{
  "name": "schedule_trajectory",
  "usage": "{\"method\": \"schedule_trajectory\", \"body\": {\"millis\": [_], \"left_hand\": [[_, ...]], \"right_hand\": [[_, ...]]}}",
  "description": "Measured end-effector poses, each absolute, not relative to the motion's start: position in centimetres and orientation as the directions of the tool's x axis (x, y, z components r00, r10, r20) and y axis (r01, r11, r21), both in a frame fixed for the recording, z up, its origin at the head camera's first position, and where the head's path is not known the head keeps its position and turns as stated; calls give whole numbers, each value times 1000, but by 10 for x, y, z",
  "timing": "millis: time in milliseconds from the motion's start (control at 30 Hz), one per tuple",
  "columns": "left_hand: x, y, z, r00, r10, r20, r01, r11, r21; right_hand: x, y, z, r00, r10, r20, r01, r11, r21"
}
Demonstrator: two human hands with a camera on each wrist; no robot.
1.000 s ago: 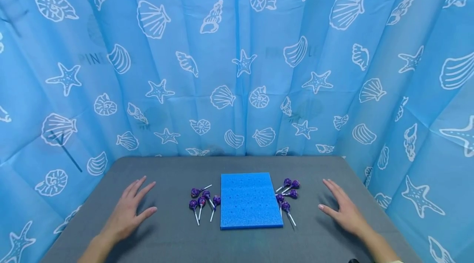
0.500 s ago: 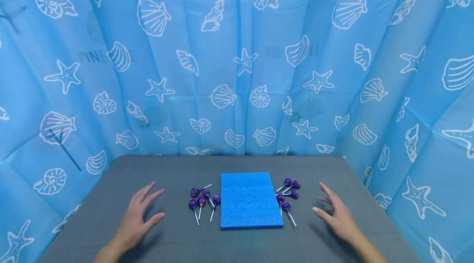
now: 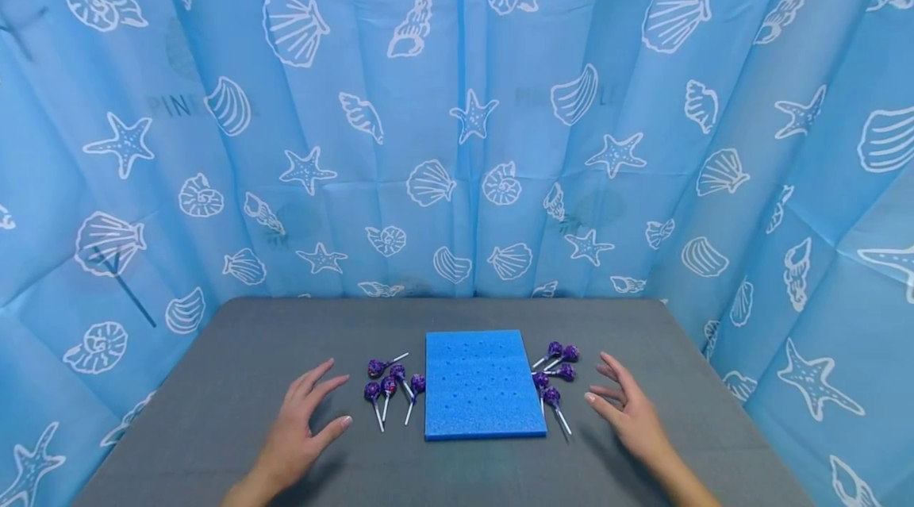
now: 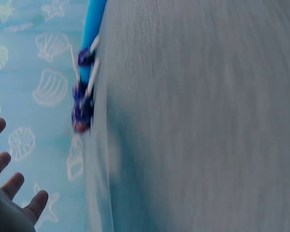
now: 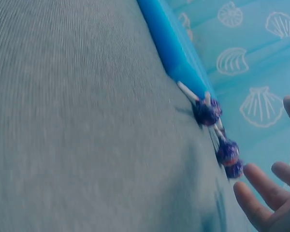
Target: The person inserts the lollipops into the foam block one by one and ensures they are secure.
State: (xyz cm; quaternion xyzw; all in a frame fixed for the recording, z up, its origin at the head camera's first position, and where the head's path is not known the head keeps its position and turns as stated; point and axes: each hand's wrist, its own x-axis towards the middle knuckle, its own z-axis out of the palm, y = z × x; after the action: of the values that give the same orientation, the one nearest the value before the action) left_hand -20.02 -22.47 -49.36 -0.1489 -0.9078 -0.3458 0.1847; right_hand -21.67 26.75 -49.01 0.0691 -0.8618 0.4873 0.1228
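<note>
Left hand (image 3: 294, 428) and right hand (image 3: 634, 416) are empty, loosely spread and well apart, beside the left lollipops (image 3: 389, 386) and right lollipops (image 3: 551, 396), blue foam block (image 3: 485, 384) between; I'd pinch one stick (image 3: 562, 419) at a time, since they bunch closely.

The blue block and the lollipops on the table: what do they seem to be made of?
Blue block: probably matte foam, as its grainy top is dotted with small holes. Lollipops: glossy purple wrappers, perhaps plastic film, with small highlights; the white sticks look smooth, paper or plastic.
</note>
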Motion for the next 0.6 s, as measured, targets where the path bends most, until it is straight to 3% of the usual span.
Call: {"method": "schedule_trajectory", "body": {"millis": [233,600], "left_hand": [[-197,-193,-497,-899,108,423,373,695,615],[-194,-156,-498,-911,82,405,383,538,751]], "right_hand": [[-221,253,-494,-961,6,276,-236,504,-831],[-232,241,-497,-984,-1,179,-155,510,-846]]}}
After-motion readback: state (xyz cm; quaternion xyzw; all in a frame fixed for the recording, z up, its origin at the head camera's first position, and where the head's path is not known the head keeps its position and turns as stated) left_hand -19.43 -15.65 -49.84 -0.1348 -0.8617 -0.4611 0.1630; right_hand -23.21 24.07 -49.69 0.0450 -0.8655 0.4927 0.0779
